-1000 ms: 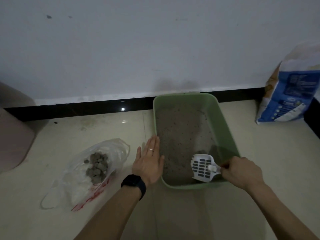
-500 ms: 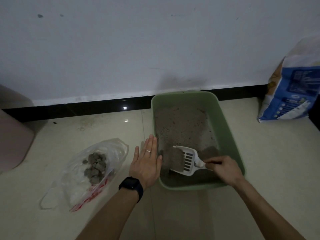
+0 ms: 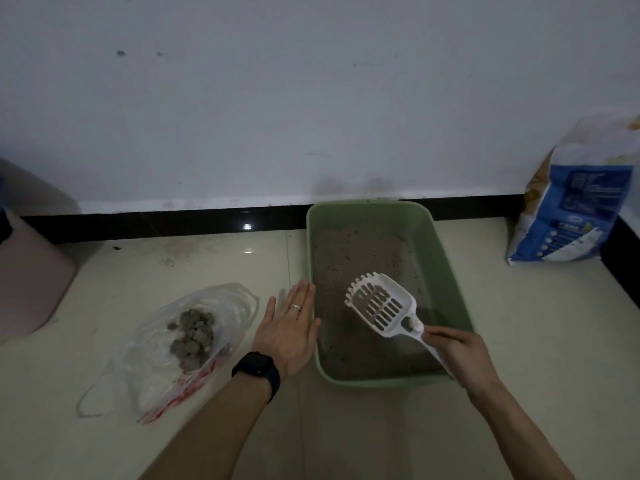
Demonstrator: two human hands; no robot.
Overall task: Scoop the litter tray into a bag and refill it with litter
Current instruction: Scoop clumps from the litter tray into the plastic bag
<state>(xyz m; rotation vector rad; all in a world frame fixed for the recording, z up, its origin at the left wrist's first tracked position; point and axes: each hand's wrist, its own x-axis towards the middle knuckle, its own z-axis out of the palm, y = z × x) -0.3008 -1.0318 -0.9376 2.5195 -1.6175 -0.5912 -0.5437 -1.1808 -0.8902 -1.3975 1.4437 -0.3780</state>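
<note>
Scoop (image 3: 380, 304) now raised above litter tray (image 3: 446, 258)

Open tiled floor (image 3: 519, 341) right of the green litter tray (image 3: 446, 271), clear up to the litter sack (image 3: 568, 209) standing against the wall (image 3: 311, 98). Left of the tray, narrow strip blocked by the flat left hand (image 3: 287, 332); beyond it, the open plastic bag (image 3: 194, 337) of clumps. Far left, blocked by a pink bin (image 3: 31, 278). Above the tray, partly occupied by the white scoop (image 3: 381, 306) in the right hand (image 3: 457, 348).

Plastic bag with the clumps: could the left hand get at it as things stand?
Probably yes. The left hand lies flat and empty against the green tray's left wall, and the plastic bag lies just to its left with only bare floor between.
</note>
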